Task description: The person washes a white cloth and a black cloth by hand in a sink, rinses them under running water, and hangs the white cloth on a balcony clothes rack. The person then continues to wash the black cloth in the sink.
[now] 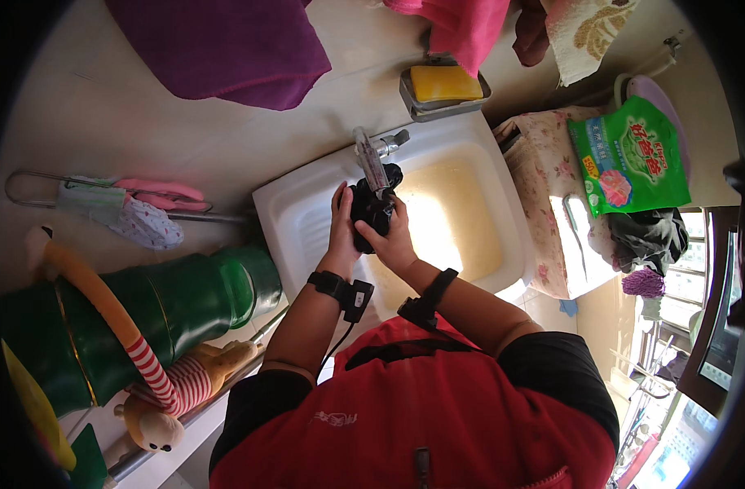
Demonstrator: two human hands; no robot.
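Note:
Between both hands is a crumpled black bundle (372,205), wet-looking and probably cloth. My left hand (343,229) clasps its left side, fingers pointing up toward the tap. On the lower right side, my right hand (392,241) presses it with the thumb across the front. The faucet (372,160), with a clear spout and a chrome lever, reaches over the bundle's top, and its outlet sits at the bundle. Below is a white ceramic washbasin (299,214) with a ribbed left slope. Bright sunlight falls on the basin's right part.
A yellow soap bar (446,84) rests in a metal dish (416,110) above the basin. A green detergent bag (635,156) lies on a floral-covered box-like object (547,202) at right. At left are a dark green cylinder (195,299) and a plush monkey (155,425). A purple towel (226,49) hangs above.

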